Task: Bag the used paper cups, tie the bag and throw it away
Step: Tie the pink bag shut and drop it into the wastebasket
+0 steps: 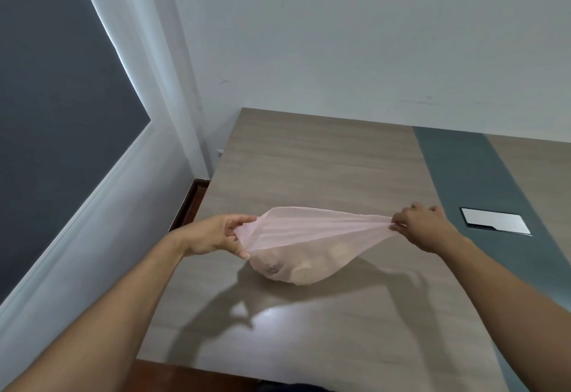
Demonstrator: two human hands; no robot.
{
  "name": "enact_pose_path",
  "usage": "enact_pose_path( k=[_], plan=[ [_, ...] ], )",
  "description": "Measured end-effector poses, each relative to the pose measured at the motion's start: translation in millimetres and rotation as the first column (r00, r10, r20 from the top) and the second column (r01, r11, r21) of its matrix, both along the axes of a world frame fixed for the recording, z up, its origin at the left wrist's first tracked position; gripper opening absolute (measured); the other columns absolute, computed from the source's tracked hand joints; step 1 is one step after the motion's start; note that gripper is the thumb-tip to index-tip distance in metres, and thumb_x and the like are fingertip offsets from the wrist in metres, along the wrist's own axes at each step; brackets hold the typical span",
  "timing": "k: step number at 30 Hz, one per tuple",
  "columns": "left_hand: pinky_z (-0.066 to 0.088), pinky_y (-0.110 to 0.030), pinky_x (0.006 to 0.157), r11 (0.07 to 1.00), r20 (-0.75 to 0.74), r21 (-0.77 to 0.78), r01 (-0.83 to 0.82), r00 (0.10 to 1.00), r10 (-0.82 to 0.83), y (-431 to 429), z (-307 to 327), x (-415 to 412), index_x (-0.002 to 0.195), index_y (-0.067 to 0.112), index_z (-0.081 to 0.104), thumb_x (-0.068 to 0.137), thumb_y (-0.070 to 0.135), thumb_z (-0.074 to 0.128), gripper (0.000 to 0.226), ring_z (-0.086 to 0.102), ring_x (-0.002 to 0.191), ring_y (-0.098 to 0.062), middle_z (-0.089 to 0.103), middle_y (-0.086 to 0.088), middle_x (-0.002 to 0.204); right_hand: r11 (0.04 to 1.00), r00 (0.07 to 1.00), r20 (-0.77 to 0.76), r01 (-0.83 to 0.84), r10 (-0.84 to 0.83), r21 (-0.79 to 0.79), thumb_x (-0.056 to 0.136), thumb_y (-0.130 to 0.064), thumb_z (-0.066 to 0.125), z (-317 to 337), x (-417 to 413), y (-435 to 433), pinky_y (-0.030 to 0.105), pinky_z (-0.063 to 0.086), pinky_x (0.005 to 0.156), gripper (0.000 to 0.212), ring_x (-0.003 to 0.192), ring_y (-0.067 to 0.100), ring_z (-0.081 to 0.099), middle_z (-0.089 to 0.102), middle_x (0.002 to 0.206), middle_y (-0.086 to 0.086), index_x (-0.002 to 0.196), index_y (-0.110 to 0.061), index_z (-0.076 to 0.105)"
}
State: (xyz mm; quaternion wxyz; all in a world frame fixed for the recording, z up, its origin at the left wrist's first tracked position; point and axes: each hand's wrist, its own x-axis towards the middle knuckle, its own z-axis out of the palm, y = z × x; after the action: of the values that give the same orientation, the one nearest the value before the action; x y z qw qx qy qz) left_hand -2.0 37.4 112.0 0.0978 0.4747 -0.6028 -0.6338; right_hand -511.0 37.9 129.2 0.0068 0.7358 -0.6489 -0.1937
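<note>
A thin pink plastic bag (309, 237) hangs stretched sideways above the wooden table (309, 160). Pale paper cups (304, 269) show faintly through its sagging bottom. My left hand (216, 234) pinches the bag's left corner between thumb and fingers. My right hand (423, 225) pinches the right corner, knuckles up. The two hands pull the bag's mouth taut between them. The bag's bottom hangs just over the tabletop, casting a shadow.
A grey strip (463, 169) runs across the table on the right, with a silver rectangular plate (494, 221) set in it. A white wall stands behind the table. A dark panel (55, 113) fills the left wall. Reddish floor (188, 203) shows past the table's left edge.
</note>
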Motion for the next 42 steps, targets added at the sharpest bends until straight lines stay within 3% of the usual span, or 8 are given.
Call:
enact_pose_path(
  k=[4, 10, 18, 23, 28, 35, 38, 42],
  plan=[
    [0.048, -0.011, 0.11, 0.994, 0.103, -0.051, 0.101, 0.99, -0.095, -4.1, -2.0, -5.4, 0.155, 0.029, 0.05, 0.083, -0.014, 0.087, 0.092, 0.062, 0.13, 0.014, 0.069, 0.016, 0.146, 0.999, 0.998, -0.043, 0.033, -0.035, -0.043, 0.115, -0.051, 0.038, 0.8, -4.2, 4.0, 0.044, 0.041, 0.099, 0.039, 0.13, 0.02, 0.053, 0.065, 0.133, -0.004, 0.136, -0.038, 0.069],
    [0.063, -0.021, 0.094, 0.895, -0.027, -0.288, -0.342, 0.937, 0.35, -10.7, -9.0, -9.6, 0.109, 0.025, 0.087, 0.105, 0.015, 0.075, 0.016, 0.078, 0.113, -0.013, 0.085, 0.01, 0.104, 0.987, 0.994, 0.046, 0.108, -0.104, -0.122, 0.11, -0.06, 0.044, -6.6, -15.2, 13.2, 0.045, 0.045, 0.1, 0.041, 0.129, 0.022, 0.05, 0.052, 0.135, 0.0, 0.128, -0.037, 0.073],
    [0.058, -0.019, 0.066, 0.839, -0.068, -0.215, -0.499, 0.865, 0.497, -9.7, -10.4, -19.7, 0.117, 0.02, 0.081, 0.113, 0.032, 0.062, 0.023, 0.083, 0.09, -0.011, 0.087, 0.006, 0.098, 0.94, 0.912, 0.304, 0.321, -0.274, -0.117, 0.112, -0.055, 0.043, -14.3, -20.5, 16.4, 0.047, 0.046, 0.094, 0.035, 0.114, 0.028, 0.066, 0.06, 0.129, 0.001, 0.122, -0.034, 0.069],
    [0.042, -0.037, 0.067, 0.685, 0.098, -0.516, -0.515, 0.759, 0.644, -22.7, -25.2, -15.9, 0.081, 0.02, 0.076, 0.1, 0.051, 0.063, 0.039, 0.055, 0.068, -0.019, 0.068, 0.01, 0.069, 0.849, 0.478, 0.831, 0.529, -0.285, -0.013, 0.111, -0.033, 0.053, 0.8, 10.3, 20.3, 0.034, 0.046, 0.07, 0.027, 0.097, 0.023, 0.075, 0.076, 0.106, 0.005, 0.09, -0.018, 0.061],
    [0.044, -0.041, 0.076, 0.553, -0.039, -0.527, -0.646, 0.668, 0.743, -19.4, -5.1, -33.7, 0.088, 0.013, 0.066, 0.099, 0.032, 0.044, 0.032, 0.055, 0.093, -0.024, 0.065, -0.003, 0.092, 0.752, -0.162, 0.962, 0.6, -0.221, 0.274, 0.112, -0.023, 0.048, 2.0, 42.4, 17.3, 0.051, 0.055, 0.114, 0.029, 0.101, 0.015, 0.072, 0.075, 0.103, 0.004, 0.087, -0.015, 0.06],
    [0.058, -0.04, 0.094, 0.453, -0.462, 0.281, -0.846, 0.294, 0.837, -37.9, 25.5, -57.7, 0.117, 0.004, 0.077, 0.107, 0.024, 0.04, 0.044, 0.077, 0.113, -0.031, 0.079, -0.017, 0.121, 0.749, -0.83, 0.557, 0.353, -0.026, 0.56, 0.11, -0.02, 0.03, 36.7, 79.6, 8.1, 0.045, 0.056, 0.108, 0.033, 0.121, 0.028, 0.075, 0.08, 0.126, 0.012, 0.107, -0.01, 0.061],
    [0.06, -0.044, 0.104, 0.593, -0.621, 0.512, -0.621, 0.21, 0.755, -45.9, 42.7, -66.7, 0.077, 0.016, 0.075, 0.115, 0.027, 0.032, 0.058, 0.082, 0.099, -0.024, 0.078, -0.007, 0.089, 0.807, -0.927, 0.374, 0.223, 0.003, 0.547, 0.106, -0.022, 0.031, 61.3, 96.8, 2.5, 0.035, 0.055, 0.101, 0.044, 0.078, 0.019, 0.074, 0.073, 0.079, 0.003, 0.077, -0.015, 0.064],
    [0.053, -0.029, 0.054, 0.706, -0.666, 0.434, -0.559, 0.329, 0.67, -52.7, 64.9, -79.2, 0.071, 0.025, 0.025, 0.111, 0.033, 0.038, 0.043, 0.022, 0.049, -0.014, 0.027, 0.005, 0.059, 0.809, -0.917, 0.396, 0.263, 0.041, 0.526, 0.097, -0.019, 0.041, 74.3, 109.7, -7.9, 0.03, 0.037, 0.061, 0.035, 0.056, 0.017, 0.019, 0.031, 0.064, -0.006, 0.064, -0.026, 0.035]
  ],
)
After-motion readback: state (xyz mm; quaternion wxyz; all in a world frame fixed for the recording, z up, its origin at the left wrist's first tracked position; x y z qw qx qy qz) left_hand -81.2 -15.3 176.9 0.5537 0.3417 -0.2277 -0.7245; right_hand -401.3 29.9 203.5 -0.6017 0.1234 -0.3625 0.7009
